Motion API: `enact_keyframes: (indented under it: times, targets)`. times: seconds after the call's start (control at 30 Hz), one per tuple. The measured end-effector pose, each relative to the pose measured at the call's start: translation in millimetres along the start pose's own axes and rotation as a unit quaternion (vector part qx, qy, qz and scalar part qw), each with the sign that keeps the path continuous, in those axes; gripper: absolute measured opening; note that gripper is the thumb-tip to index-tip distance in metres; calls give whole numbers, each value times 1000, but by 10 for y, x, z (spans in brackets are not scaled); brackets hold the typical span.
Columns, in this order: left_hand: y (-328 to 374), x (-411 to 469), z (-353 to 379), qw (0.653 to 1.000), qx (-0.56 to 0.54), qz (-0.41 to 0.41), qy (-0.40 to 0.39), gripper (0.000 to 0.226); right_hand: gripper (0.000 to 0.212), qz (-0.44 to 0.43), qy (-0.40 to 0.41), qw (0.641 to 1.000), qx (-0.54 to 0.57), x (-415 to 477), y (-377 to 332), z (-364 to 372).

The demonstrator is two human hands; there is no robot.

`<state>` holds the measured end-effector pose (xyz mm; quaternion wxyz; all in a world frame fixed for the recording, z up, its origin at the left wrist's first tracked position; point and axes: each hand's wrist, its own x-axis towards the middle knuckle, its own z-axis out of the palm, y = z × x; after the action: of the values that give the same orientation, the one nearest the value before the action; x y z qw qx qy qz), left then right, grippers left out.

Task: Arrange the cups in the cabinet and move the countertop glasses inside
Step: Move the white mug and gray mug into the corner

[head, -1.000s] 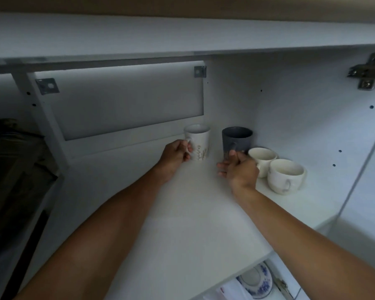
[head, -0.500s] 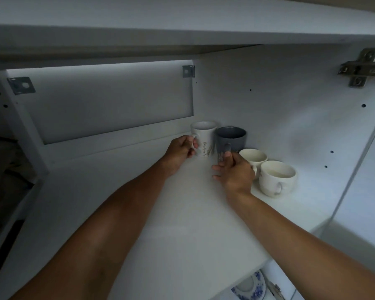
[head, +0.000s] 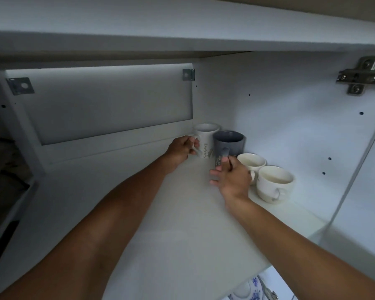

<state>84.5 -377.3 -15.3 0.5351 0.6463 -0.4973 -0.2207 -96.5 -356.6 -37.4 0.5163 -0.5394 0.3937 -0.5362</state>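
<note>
A white mug with a plant print (head: 206, 137) stands at the back right corner of the white cabinet shelf (head: 171, 224). My left hand (head: 180, 148) grips its handle. Right beside it, touching, stands a dark grey mug (head: 229, 144); my right hand (head: 231, 176) pinches its handle. Two cream cups follow in a row toward the front right: the rear cream cup (head: 252, 163) and the front cream cup (head: 274, 184). No glasses are in view.
The cabinet's right wall (head: 290, 126) carries shelf-pin holes and a metal hinge (head: 360, 77). Blue-patterned plates (head: 250, 294) show below the shelf's front edge. A dark opening lies at the far left (head: 2, 180).
Both mugs slid back and right into the corner: the white mug closed up against the grey one, which closed on the cream cups. My view shifted slightly left.
</note>
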Motion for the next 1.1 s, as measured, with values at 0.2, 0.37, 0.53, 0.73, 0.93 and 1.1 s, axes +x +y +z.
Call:
enact_keyframes:
  times: [0.2, 0.37, 0.53, 0.73, 0.93, 1.1]
  targets:
    - [97, -17, -2, 998, 53, -26, -17, 37, 22, -10, -4, 999, -37, -21, -19, 23]
    - [91, -89, -74, 995, 90, -48, -3, 24, 18, -34, -6, 995, -95, -20, -21, 28]
    - [60, -317, -207, 988, 143, -58, 20, 23, 20, -26, -30, 992, -122, -95, -24, -28]
    - [141, -822, -388, 979, 179, -77, 59, 33, 38, -10, -89, 983, -159, -306, -125, -211]
    - [235, -1435, -519, 963, 253, -63, 67, 48, 59, -58, -173, 939, -291, -595, -311, -510]
    - [438, -1803, -558, 907, 412, -49, 73, 58, 71, -188, -211, 844, -456, -730, -299, -689]
